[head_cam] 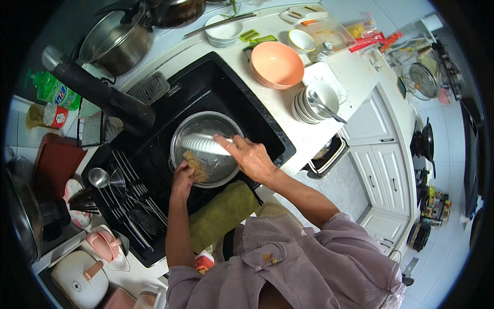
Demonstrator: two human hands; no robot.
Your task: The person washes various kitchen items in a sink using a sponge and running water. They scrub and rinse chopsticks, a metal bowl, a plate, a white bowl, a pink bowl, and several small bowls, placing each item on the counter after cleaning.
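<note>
My right hand point(251, 157) grips a white ribbed bowl point(204, 144), tilted on its side and slightly blurred, over a round metal basin point(179, 133) in the black sink point(231, 90). My left hand point(183, 175) holds a brown fibrous scrubber point(197, 170) at the basin's near left side, below the bowl. Water lies in the basin. Part of the bowl's rim is hidden by my right fingers.
A black faucet point(115, 104) reaches over the sink from the left. Utensils and a ladle point(98, 177) lie on the drainer side. Right of the sink stand an orange bowl point(277, 63) and stacked bowls point(303, 108) with a spoon. A green cloth point(224, 212) hangs at the front edge.
</note>
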